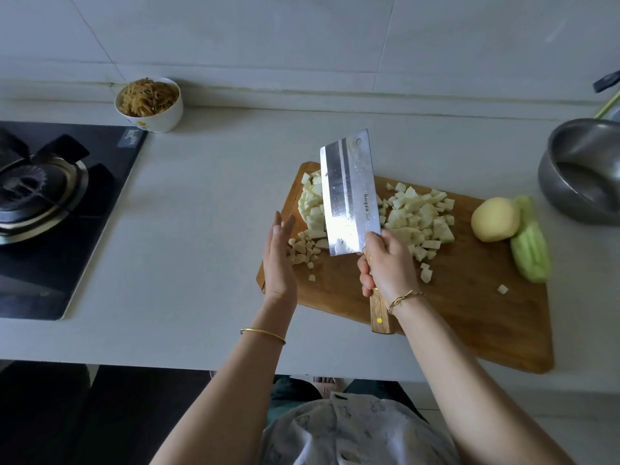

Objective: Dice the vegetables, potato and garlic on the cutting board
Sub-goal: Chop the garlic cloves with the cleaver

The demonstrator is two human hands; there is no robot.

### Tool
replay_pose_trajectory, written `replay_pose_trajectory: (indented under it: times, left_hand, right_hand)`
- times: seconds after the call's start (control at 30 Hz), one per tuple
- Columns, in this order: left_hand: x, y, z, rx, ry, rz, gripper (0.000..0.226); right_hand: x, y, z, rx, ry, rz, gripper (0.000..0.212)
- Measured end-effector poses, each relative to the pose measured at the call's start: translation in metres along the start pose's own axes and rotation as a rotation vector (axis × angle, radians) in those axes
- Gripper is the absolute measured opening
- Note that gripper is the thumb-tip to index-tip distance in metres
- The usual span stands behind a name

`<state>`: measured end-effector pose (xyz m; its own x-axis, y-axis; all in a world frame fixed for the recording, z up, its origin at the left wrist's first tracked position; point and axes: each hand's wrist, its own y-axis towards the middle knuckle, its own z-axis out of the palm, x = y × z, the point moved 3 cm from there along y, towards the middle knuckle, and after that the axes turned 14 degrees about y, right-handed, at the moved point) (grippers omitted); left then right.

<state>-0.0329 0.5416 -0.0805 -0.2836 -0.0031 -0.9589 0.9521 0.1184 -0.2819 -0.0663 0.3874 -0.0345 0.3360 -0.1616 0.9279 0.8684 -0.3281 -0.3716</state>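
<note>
Littering board (453, 313), pale cubes (416, 216), whole potato (493, 219), cleaver (349, 196)

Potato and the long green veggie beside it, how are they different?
The potato is pale yellow; the green vegetable is light green. The potato is round and stubby; the green vegetable is long and narrow. The potato sits nearer the diced pieces; the green vegetable lies at the right edge of the cutting board. Both are whole, not yet diced, and they touch each other.
</note>
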Motion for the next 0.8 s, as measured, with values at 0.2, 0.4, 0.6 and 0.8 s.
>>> replay_pose_trajectory:
  times: [0.2, 0.4, 0.6, 0.8]
  left_hand:
    - [-0.006, -0.002, -0.001, 0.04, -0.004, -0.012, 0.074]
    - [-0.007, -0.004, -0.002, 0.069, 0.054, -0.039, 0.079]
    - [-0.017, -0.008, -0.001, 0.065, 0.029, -0.086, 0.075]
    - [-0.022, -0.003, 0.0, 0.103, 0.071, -0.072, 0.073]
  right_hand:
    - [-0.002, 0.0, -0.001, -0.004, 0.004, 0.0, 0.022]
    - [-0.001, -0.002, -0.004, 0.006, 0.004, -0.011, 0.024]
    - [0.004, -0.004, -0.01, 0.017, -0.028, -0.022, 0.025]
    - [0.005, -0.012, -0.012, -0.028, -0.014, -0.026, 0.028]
